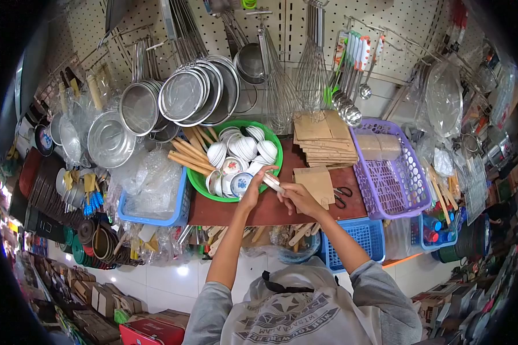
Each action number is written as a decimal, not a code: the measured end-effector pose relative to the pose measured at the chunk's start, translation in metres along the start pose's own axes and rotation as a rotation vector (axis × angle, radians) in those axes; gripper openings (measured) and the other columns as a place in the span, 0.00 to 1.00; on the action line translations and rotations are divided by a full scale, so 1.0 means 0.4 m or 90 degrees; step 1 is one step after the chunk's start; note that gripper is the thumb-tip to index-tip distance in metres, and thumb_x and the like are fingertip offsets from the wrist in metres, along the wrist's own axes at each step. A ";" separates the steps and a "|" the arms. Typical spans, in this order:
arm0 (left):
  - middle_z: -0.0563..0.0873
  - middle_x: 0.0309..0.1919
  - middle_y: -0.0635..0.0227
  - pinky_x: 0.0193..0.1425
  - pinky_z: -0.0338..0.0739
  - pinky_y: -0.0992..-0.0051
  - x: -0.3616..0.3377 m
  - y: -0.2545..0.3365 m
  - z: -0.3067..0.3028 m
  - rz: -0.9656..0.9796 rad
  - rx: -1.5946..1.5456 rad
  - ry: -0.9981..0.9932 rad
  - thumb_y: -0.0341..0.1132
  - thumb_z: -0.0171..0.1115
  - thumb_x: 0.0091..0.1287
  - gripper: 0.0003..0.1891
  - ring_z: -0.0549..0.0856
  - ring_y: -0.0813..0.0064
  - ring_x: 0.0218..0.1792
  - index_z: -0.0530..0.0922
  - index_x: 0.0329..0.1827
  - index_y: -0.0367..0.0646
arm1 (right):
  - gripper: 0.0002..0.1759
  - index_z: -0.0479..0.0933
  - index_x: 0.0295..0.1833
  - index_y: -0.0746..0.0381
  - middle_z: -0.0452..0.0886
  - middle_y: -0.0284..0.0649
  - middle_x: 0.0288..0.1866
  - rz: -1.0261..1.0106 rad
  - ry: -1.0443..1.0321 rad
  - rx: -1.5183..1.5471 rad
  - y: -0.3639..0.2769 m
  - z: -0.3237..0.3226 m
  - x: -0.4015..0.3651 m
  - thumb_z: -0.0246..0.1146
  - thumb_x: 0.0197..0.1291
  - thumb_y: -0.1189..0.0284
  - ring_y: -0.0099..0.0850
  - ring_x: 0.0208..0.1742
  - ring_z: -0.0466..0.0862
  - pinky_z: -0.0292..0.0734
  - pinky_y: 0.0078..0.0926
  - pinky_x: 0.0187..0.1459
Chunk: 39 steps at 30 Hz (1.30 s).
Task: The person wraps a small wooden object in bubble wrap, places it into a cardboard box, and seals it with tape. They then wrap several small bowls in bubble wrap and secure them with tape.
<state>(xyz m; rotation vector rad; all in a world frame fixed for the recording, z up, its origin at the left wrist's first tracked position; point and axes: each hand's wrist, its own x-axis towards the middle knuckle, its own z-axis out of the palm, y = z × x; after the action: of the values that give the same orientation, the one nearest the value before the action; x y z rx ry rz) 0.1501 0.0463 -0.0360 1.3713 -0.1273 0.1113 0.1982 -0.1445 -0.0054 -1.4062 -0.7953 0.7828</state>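
Head: left hand (252, 188), right hand (298, 196) grip spoon (273, 182) beside basin (200, 185) rim.

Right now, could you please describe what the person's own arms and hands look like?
Both arms wear loose grey sleeves ending near the elbows, part of a grey top with dark printed lettering. The left hand and right hand are bare: no gloves or watch show.

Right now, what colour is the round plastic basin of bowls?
Green round plastic basin, head view.
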 end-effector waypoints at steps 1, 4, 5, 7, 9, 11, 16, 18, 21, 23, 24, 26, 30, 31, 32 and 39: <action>0.76 0.42 0.71 0.58 0.64 0.77 -0.002 0.006 0.006 0.015 -0.005 -0.004 0.58 0.43 0.75 0.29 0.73 0.78 0.45 0.73 0.64 0.45 | 0.14 0.69 0.33 0.62 0.67 0.29 0.23 0.006 0.018 -0.010 0.014 0.003 0.003 0.47 0.70 0.68 0.19 0.18 0.73 0.77 0.22 0.21; 0.80 0.41 0.70 0.58 0.65 0.75 0.008 -0.025 -0.004 0.054 0.173 0.014 0.58 0.40 0.76 0.29 0.75 0.77 0.46 0.73 0.64 0.45 | 0.14 0.70 0.31 0.61 0.68 0.29 0.22 0.030 0.079 0.022 0.022 0.016 0.001 0.48 0.71 0.68 0.19 0.19 0.74 0.76 0.21 0.21; 0.80 0.42 0.70 0.59 0.65 0.75 0.012 -0.035 -0.011 0.020 0.169 0.011 0.60 0.39 0.76 0.31 0.76 0.76 0.46 0.72 0.65 0.44 | 0.15 0.70 0.30 0.61 0.68 0.29 0.22 0.039 0.099 0.043 0.020 0.020 -0.002 0.49 0.71 0.67 0.19 0.20 0.74 0.75 0.21 0.21; 0.81 0.42 0.69 0.61 0.67 0.74 0.016 -0.040 -0.024 -0.048 0.161 0.005 0.63 0.37 0.75 0.34 0.78 0.75 0.47 0.70 0.68 0.43 | 0.15 0.70 0.31 0.61 0.68 0.29 0.22 0.031 0.087 0.064 0.012 0.025 -0.009 0.50 0.71 0.66 0.19 0.20 0.74 0.76 0.21 0.22; 0.78 0.41 0.70 0.60 0.65 0.73 0.021 -0.039 -0.029 -0.042 0.043 -0.016 0.59 0.39 0.76 0.30 0.75 0.75 0.46 0.71 0.66 0.45 | 0.15 0.70 0.31 0.61 0.68 0.29 0.23 0.023 0.083 0.063 -0.004 0.035 -0.014 0.50 0.71 0.66 0.20 0.20 0.74 0.76 0.22 0.22; 0.77 0.40 0.71 0.60 0.64 0.72 0.015 -0.035 -0.025 -0.021 -0.012 -0.033 0.57 0.40 0.76 0.28 0.74 0.75 0.46 0.72 0.65 0.45 | 0.15 0.70 0.32 0.61 0.68 0.29 0.24 0.015 0.090 0.042 -0.025 0.055 -0.020 0.50 0.70 0.65 0.20 0.20 0.74 0.76 0.22 0.22; 0.82 0.41 0.69 0.60 0.65 0.71 0.013 -0.036 -0.022 0.086 0.170 -0.017 0.57 0.36 0.77 0.29 0.77 0.74 0.46 0.73 0.65 0.46 | 0.12 0.69 0.34 0.62 0.70 0.31 0.26 0.030 0.107 -0.023 -0.008 0.065 -0.014 0.48 0.69 0.68 0.20 0.22 0.75 0.75 0.21 0.26; 0.81 0.41 0.69 0.62 0.65 0.70 0.015 -0.049 -0.030 0.046 0.126 -0.024 0.60 0.35 0.77 0.31 0.77 0.73 0.47 0.73 0.65 0.45 | 0.12 0.70 0.33 0.62 0.70 0.31 0.26 0.040 0.106 -0.012 -0.009 0.064 -0.013 0.49 0.69 0.67 0.20 0.23 0.74 0.75 0.20 0.26; 0.80 0.39 0.69 0.63 0.65 0.71 0.013 -0.046 -0.037 -0.010 -0.010 -0.024 0.61 0.36 0.77 0.32 0.77 0.74 0.46 0.73 0.64 0.44 | 0.12 0.71 0.33 0.62 0.69 0.30 0.26 0.025 0.070 -0.013 -0.009 0.055 -0.004 0.50 0.68 0.67 0.20 0.24 0.73 0.75 0.21 0.26; 0.79 0.40 0.70 0.63 0.65 0.71 0.016 -0.039 -0.038 -0.023 -0.074 -0.020 0.62 0.36 0.77 0.33 0.76 0.74 0.46 0.73 0.64 0.43 | 0.12 0.72 0.34 0.63 0.69 0.29 0.25 0.008 0.047 -0.045 -0.031 0.055 -0.001 0.51 0.68 0.67 0.20 0.24 0.72 0.76 0.21 0.26; 0.79 0.40 0.70 0.63 0.65 0.71 0.012 -0.038 -0.037 -0.022 -0.081 -0.017 0.62 0.37 0.77 0.33 0.75 0.75 0.47 0.73 0.64 0.42 | 0.13 0.72 0.34 0.63 0.69 0.29 0.25 0.010 0.045 -0.058 -0.023 0.050 0.002 0.50 0.68 0.67 0.19 0.24 0.72 0.76 0.21 0.26; 0.79 0.42 0.69 0.63 0.64 0.72 0.009 -0.036 -0.034 0.015 -0.036 -0.003 0.61 0.36 0.77 0.32 0.74 0.75 0.48 0.72 0.65 0.42 | 0.13 0.73 0.35 0.63 0.68 0.29 0.25 0.014 0.041 -0.086 0.000 0.033 0.017 0.50 0.69 0.66 0.18 0.24 0.71 0.77 0.22 0.26; 0.79 0.47 0.66 0.62 0.64 0.73 0.009 -0.048 -0.025 0.069 0.095 0.025 0.60 0.36 0.78 0.32 0.73 0.76 0.51 0.71 0.66 0.42 | 0.14 0.74 0.36 0.63 0.68 0.28 0.25 0.059 0.055 -0.046 -0.010 0.011 0.025 0.49 0.69 0.66 0.18 0.23 0.70 0.77 0.22 0.26; 0.79 0.48 0.66 0.62 0.64 0.74 0.011 -0.051 -0.028 0.063 0.109 0.026 0.60 0.36 0.78 0.32 0.73 0.76 0.51 0.70 0.66 0.43 | 0.14 0.74 0.36 0.63 0.68 0.28 0.25 0.064 0.055 -0.052 -0.021 0.006 0.024 0.49 0.69 0.66 0.18 0.23 0.70 0.77 0.22 0.26; 0.79 0.48 0.66 0.62 0.64 0.74 0.012 -0.054 -0.032 0.041 0.093 0.022 0.60 0.36 0.78 0.31 0.73 0.76 0.51 0.70 0.66 0.43 | 0.14 0.74 0.36 0.63 0.68 0.28 0.25 0.069 0.055 -0.057 -0.033 0.001 0.023 0.49 0.69 0.66 0.18 0.23 0.70 0.77 0.21 0.26; 0.77 0.48 0.68 0.63 0.64 0.73 0.004 -0.023 -0.038 -0.009 -0.047 -0.015 0.61 0.39 0.77 0.31 0.74 0.75 0.53 0.68 0.69 0.45 | 0.13 0.73 0.36 0.62 0.66 0.28 0.24 0.080 -0.042 -0.039 -0.063 -0.019 0.040 0.48 0.70 0.67 0.18 0.23 0.71 0.77 0.21 0.26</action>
<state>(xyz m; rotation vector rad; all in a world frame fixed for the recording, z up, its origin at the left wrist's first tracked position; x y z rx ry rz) 0.1537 0.0596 -0.0474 1.2992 -0.1399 0.0777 0.2133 -0.1352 0.0198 -1.5022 -0.7927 0.9127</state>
